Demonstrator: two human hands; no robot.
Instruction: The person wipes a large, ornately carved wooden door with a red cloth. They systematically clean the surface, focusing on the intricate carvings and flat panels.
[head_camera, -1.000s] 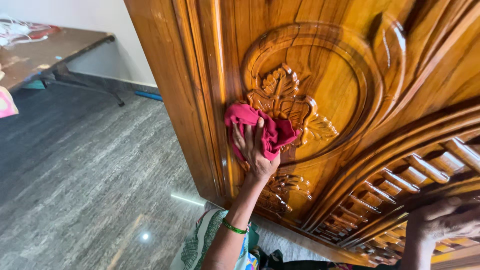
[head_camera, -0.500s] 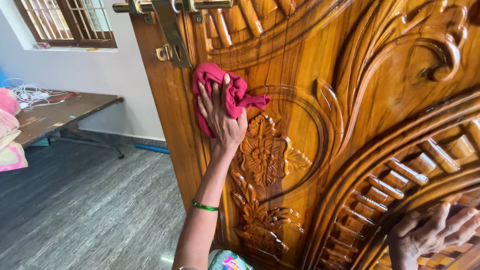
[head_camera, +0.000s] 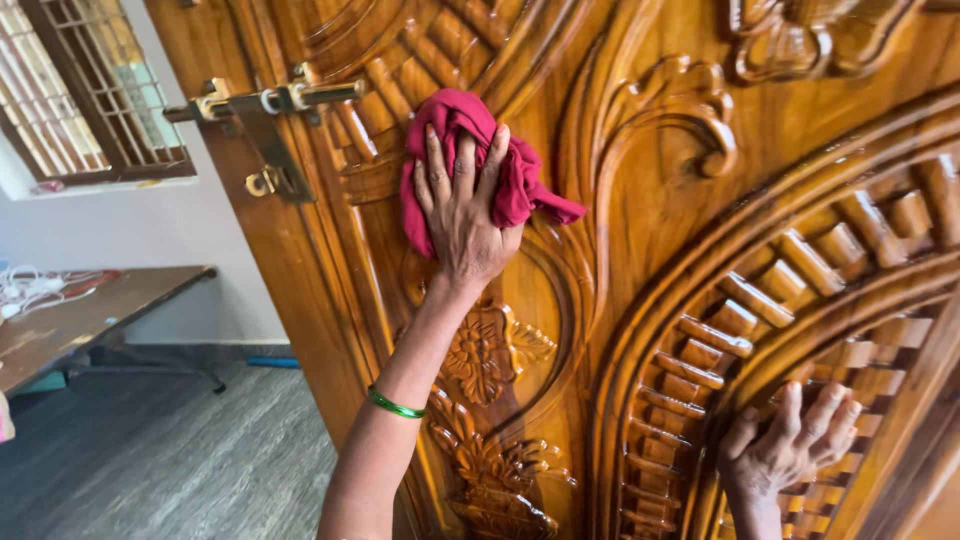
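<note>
No packages, labels, signs, screens visible

Carved wooden door (head_camera: 640, 250) stands upright, carries everything. Red cloth (head_camera: 470, 150) pressed flat against upper carving, near door's left edge, just right of brass latch (head_camera: 270, 105) (bolted at that edge). Left hand (head_camera: 462, 215) on cloth; right hand (head_camera: 790, 450) rests on slatted carving, lower right.
</note>
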